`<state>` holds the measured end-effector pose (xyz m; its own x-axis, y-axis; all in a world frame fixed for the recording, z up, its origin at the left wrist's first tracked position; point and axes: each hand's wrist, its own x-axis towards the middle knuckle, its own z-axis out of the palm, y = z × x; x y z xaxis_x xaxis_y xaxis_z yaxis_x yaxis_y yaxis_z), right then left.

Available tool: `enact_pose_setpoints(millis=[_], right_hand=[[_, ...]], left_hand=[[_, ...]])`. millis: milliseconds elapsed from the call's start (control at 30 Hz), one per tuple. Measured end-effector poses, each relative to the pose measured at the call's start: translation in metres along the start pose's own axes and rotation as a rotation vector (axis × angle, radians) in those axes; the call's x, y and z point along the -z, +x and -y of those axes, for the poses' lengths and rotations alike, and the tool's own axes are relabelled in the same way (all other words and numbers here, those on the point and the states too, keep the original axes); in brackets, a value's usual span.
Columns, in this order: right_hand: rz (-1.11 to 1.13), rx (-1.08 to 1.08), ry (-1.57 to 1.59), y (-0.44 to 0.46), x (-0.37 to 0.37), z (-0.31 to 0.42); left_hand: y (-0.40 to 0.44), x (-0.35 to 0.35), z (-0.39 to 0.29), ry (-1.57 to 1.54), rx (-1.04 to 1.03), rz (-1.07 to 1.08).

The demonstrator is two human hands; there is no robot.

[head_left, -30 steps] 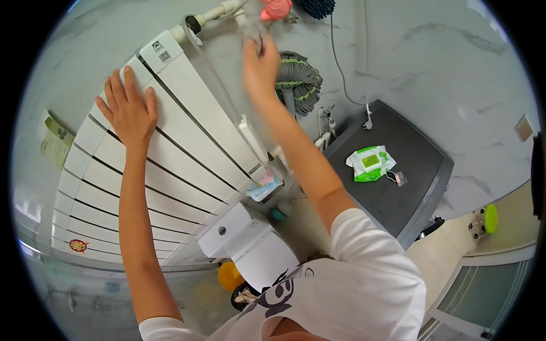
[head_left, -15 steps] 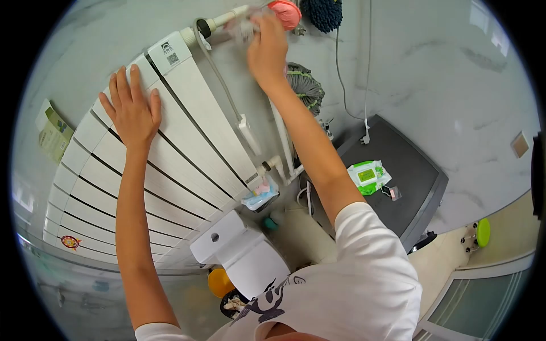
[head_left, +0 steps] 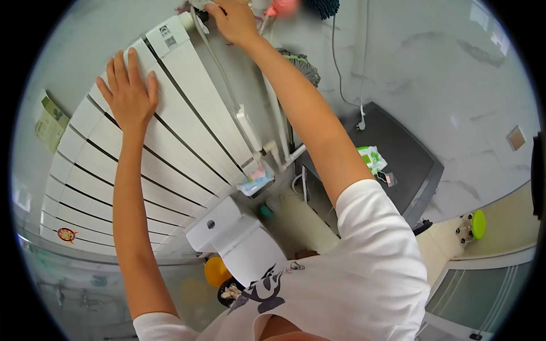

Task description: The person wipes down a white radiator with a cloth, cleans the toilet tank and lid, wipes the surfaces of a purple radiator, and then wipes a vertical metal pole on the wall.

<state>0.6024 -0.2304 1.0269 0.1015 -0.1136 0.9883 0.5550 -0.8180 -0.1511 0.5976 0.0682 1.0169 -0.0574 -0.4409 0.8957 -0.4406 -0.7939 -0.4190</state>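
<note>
My left hand lies flat on the white radiator, its fingers spread near the radiator's upper edge. At the top of the view my right hand is closed on a pale crumpled wipe, beside the pipe joint at the radiator's top corner. The far end of the wipe is partly cut off by the frame's edge. A grey cord hangs just below my right hand and runs down to a white plug strip.
A dark cabinet at the right bears a green-and-white wipes pack. A grey mop head is behind my right forearm. The toilet, a yellow bowl and a bin stand below the radiator. A green stool is far right.
My right hand has moved up and left along the pipe with the wipe, to the radiator's top corner. My left hand has stayed on the radiator. The view has shifted slightly.
</note>
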Motion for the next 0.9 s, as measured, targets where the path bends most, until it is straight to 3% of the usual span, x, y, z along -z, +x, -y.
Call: enact_pose_setpoints(millis=[67,167,267,367,500,700,867,900], right_hand=[[-0.091,0.021,0.126,-0.012,-0.003,-0.007],[0.027,-0.105,0.225,-0.037,0.022,-0.006],[-0.242,-0.34,0.019,-0.087,0.054,0.004],[-0.686,-0.382,-0.27,-0.142,0.048,0.016],[-0.384,-0.513,-0.12,-0.228,0.018,0.005],[-0.198,-0.559,-0.399,-0.341,-0.005,-0.01],[-0.107,-0.729,-0.38,-0.452,0.004,-0.026],[-0.095,-0.754,-0.391,-0.469,0.006,-0.025]], left_hand=[[0.0,-0.002,0.001,-0.004,-0.002,-0.007],[0.0,-0.004,0.002,-0.019,-0.004,-0.025],[0.0,-0.005,0.001,-0.032,0.0,-0.038],[0.002,-0.005,0.0,0.019,-0.002,-0.038],[0.002,-0.006,0.0,0.019,-0.028,-0.061],[-0.001,-0.023,0.016,0.043,-0.082,-0.135],[-0.002,-0.036,0.069,0.69,-0.282,0.09],[-0.001,-0.038,0.073,0.688,-0.305,0.052]])
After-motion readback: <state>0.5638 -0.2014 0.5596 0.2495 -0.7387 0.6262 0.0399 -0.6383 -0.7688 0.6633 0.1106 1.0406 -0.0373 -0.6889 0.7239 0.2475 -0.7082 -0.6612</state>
